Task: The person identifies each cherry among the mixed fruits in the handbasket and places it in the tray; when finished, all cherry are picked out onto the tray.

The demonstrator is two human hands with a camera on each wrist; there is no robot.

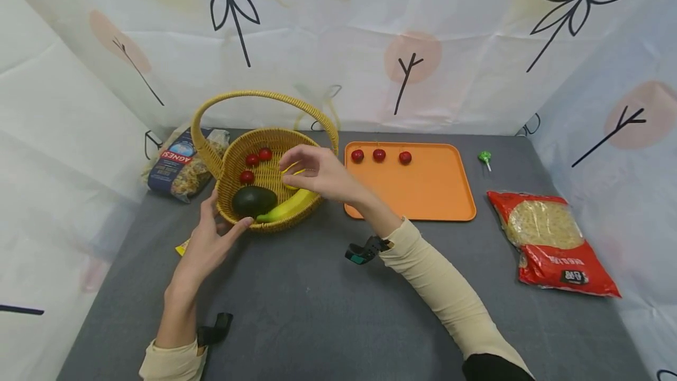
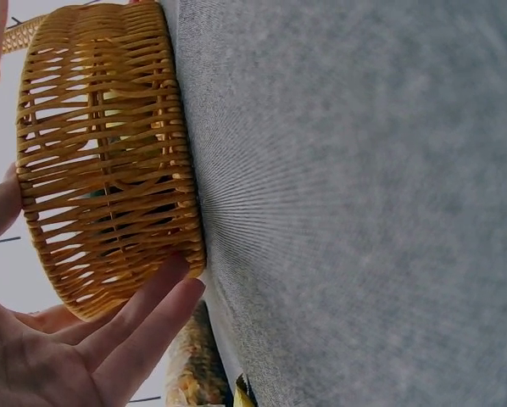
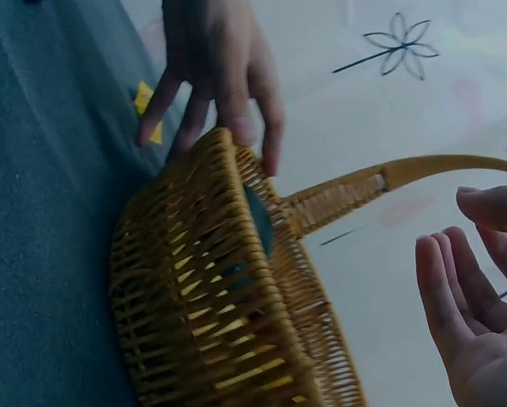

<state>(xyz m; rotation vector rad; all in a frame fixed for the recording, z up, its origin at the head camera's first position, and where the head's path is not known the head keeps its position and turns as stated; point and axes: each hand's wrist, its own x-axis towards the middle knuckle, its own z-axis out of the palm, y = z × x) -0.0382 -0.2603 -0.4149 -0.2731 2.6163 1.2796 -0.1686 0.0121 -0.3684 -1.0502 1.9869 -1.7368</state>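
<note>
Right hand (image 1: 319, 174), fingers parted, nothing held, hovers over basket (image 1: 272, 172) and banana (image 1: 288, 207), handle (image 1: 264, 94) arching beyond, tray (image 1: 418, 193) to its right! Left hand (image 1: 207, 246) grips the rim (image 1: 282, 224); table (image 1: 328, 298) spreads nearside.

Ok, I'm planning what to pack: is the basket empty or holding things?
Holding things, not empty: in the head view, small red fruits, a dark green fruit and a banana lie inside the basket.
</note>
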